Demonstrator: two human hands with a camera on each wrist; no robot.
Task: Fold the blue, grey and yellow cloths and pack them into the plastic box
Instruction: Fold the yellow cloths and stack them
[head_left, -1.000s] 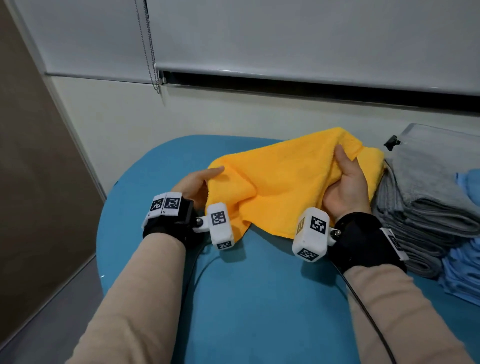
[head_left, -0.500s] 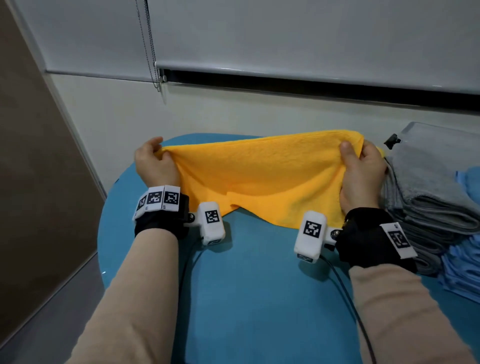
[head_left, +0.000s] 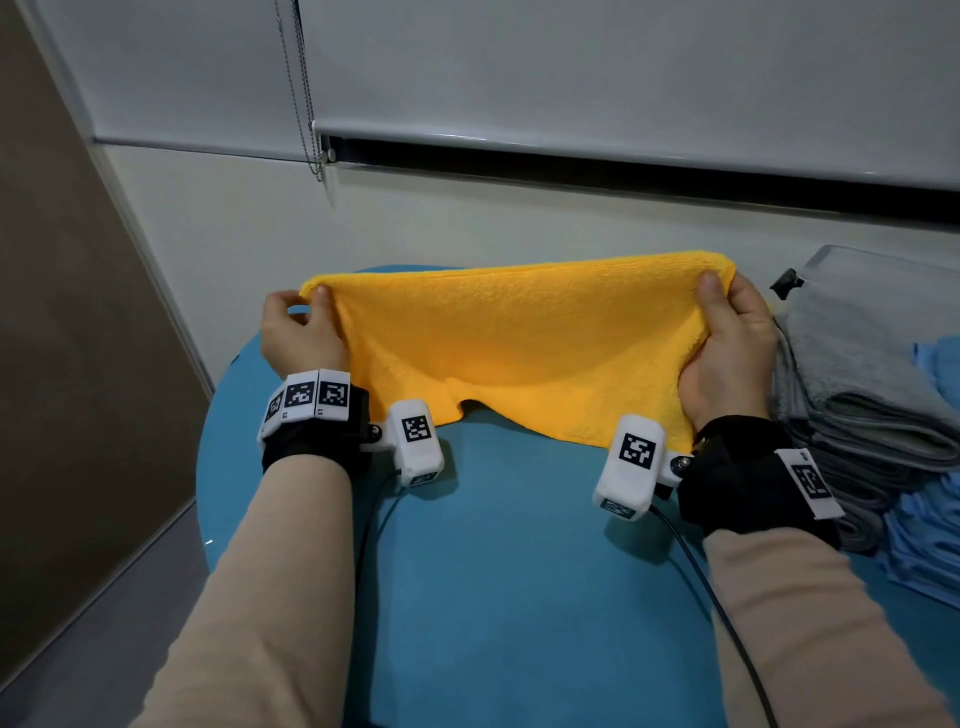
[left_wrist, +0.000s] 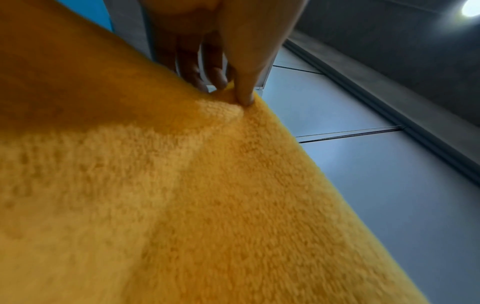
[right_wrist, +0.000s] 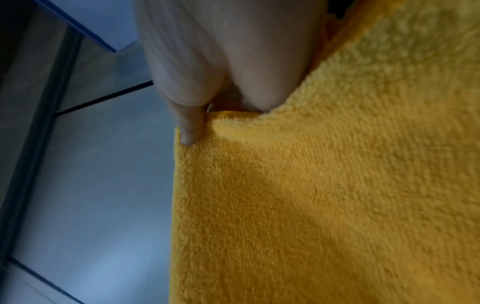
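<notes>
Box: a clear plastic box (head_left: 878, 270) stands far right; a grey cloth (head_left: 857, 364) seems to lie inside, hard to tell.
Yellow cloth (head_left: 519, 353): held up flat over the blue table (head_left: 519, 571).
Left hand (head_left: 298, 332): pinches the left top corner.
Right hand (head_left: 727, 343): pinches the right top corner.
Edges: the cloth's bottom edge touches the table; blue cloths (head_left: 924, 530) are piled by the right edge.

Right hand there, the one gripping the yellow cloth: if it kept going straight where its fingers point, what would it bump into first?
Probably the pale wall under the blind; nothing else shows beyond the right hand, though depth is unclear.
</notes>
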